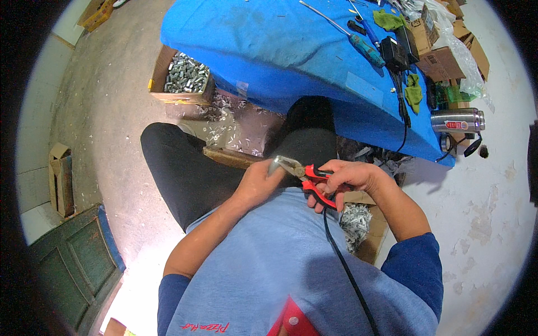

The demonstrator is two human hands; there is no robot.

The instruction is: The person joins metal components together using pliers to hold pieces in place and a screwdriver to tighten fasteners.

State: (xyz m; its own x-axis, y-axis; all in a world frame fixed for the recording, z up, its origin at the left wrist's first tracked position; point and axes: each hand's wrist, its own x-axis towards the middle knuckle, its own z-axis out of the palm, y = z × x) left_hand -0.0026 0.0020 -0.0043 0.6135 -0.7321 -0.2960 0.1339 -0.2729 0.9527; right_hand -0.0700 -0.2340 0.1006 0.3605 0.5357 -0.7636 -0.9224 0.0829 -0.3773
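My left hand [256, 183], fingers curled, grips a small silver metal piece [273, 167] with a rounded end. Red-and-black pliers [318, 195] are in my right hand [350, 178], whose fingers wrap round both handles. The jaws of the pliers point left and reach the metal piece; whether they bite on it or only touch it, I cannot tell. Both hands meet above my lap, in front of the light blue apron [252, 252]. From below the pliers a black cord [343, 257] runs down over the apron.
Ahead stands a blue-covered table [252, 45] with a screwdriver [364, 50], a black power adapter [394, 54] and green cloths [413, 94]. A steel flask [457, 120] is at its right. A cardboard box [182, 99] holds many silver cylinders; small white pieces [224, 126] litter the floor.
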